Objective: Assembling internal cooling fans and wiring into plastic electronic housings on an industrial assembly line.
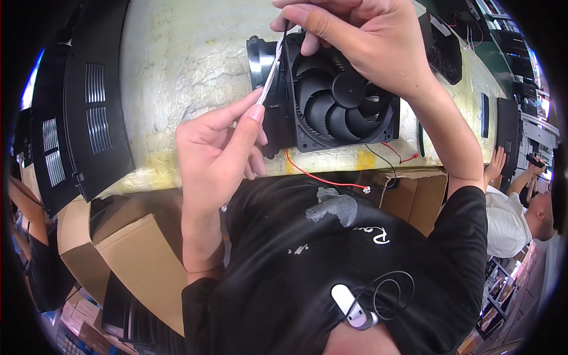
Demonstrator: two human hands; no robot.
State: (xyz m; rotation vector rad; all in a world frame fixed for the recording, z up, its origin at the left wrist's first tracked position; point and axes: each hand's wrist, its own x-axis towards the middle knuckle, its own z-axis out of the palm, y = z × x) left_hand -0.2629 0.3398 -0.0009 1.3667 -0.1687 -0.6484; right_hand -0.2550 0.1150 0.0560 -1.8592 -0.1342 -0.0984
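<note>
My left hand (216,142) pinches the lower end of a thin bundle of white wires (273,72) between thumb and fingertips. My right hand (361,35) is closed around the upper, darker end of the same bundle, so the wires run taut and slanting between both hands. Just behind them lies a black cooling fan (348,90), its blades facing up, with a black housing (263,62) with a shiny curved part attached at its left. The right hand and wrist cover the fan's upper edge. A red wire (322,178) hangs from the fan to a small white connector (367,189).
The fan lies on a tape-covered, pale worktop (183,77). Black slotted metal panels (97,106) stand at the left, and a black part (444,50) lies at the right. Open cardboard boxes (139,248) sit below the near edge. A co-worker (512,219) is at the far right.
</note>
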